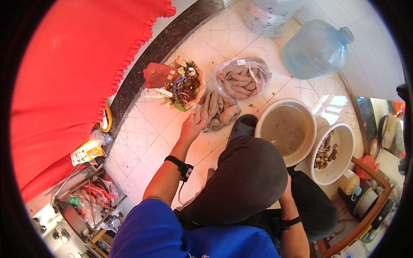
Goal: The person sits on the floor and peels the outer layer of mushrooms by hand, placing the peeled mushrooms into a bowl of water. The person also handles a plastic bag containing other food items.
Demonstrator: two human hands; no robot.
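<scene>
My left hand [192, 124] reaches to the near left edge of a clear plastic bag [215, 126] of long, soil-brown root tubers [213, 104]. Its fingertips meet the bag's rim, but whether they pinch the plastic is unclear. Most of my right hand [286, 190] is hidden behind my raised knee; what it holds does not show. Just beyond the first bag stands a second open plastic bag [264, 79] full of similar reddish tubers [240, 82]. To the right, a round basin [312, 129] contains murky brown water [284, 129]. Beside it, a white basin [345, 151] holds several small brown-and-yellow pieces [326, 154].
A waste-lined container [188, 87] of food scraps sits left of the tubers. Large blue water jugs [316, 50] stand at the back right. A red curtain [71, 80] hangs at left, above a metal-framed bin [93, 203] of plastic bags. A wooden chair frame [380, 206] is at right.
</scene>
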